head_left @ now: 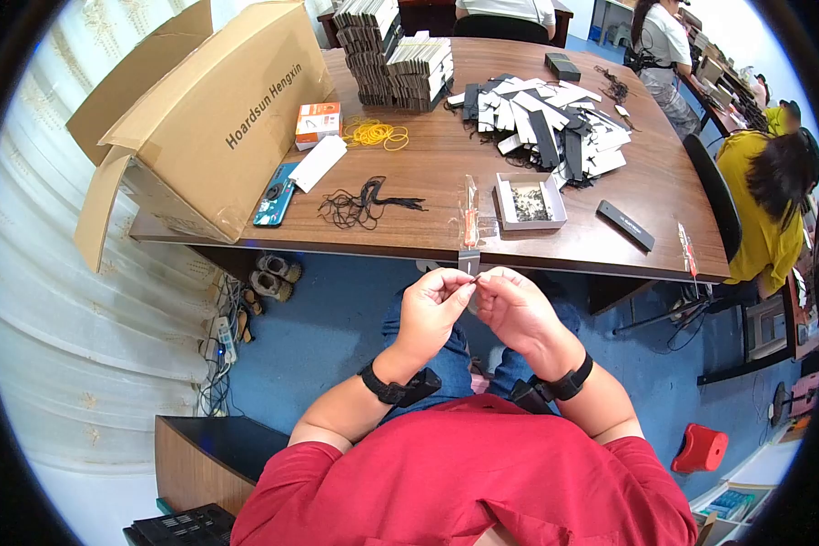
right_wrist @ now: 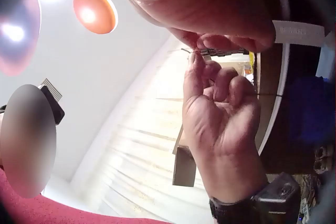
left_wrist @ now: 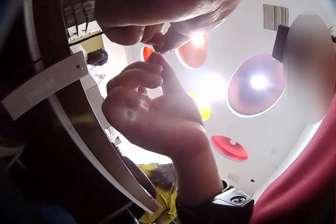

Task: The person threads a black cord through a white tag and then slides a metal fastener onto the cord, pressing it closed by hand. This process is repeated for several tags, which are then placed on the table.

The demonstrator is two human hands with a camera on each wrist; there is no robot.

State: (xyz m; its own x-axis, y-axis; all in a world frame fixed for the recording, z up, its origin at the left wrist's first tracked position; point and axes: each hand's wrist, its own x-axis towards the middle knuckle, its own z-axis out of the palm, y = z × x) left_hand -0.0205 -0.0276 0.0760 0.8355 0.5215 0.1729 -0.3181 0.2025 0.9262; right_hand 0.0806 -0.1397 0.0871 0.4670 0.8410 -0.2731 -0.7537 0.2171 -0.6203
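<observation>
My left hand (head_left: 428, 314) and right hand (head_left: 530, 314) meet at their fingertips just in front of the table edge. Thumb and forefinger of each pinch a thin black cord (left_wrist: 86, 38), mostly hidden by the fingers. A tag hangs by it, dark in the head view (head_left: 469, 262) and pale grey with faint lettering in the left wrist view (left_wrist: 44, 86) and right wrist view (right_wrist: 299, 33). The left wrist view has my left hand (left_wrist: 173, 3) above the right hand (left_wrist: 163, 119); the right wrist view has my right hand (right_wrist: 205, 6) above the left (right_wrist: 226, 119).
On the table (head_left: 291, 235) are a large carton (head_left: 237, 118), stacked tags (head_left: 369, 55), a pile of loose tags (head_left: 546, 127), black cords (head_left: 364, 202), yellow bands (head_left: 373, 134), a phone (head_left: 273, 196), a white tray (head_left: 564, 218) of small black parts and a black box (head_left: 624, 226).
</observation>
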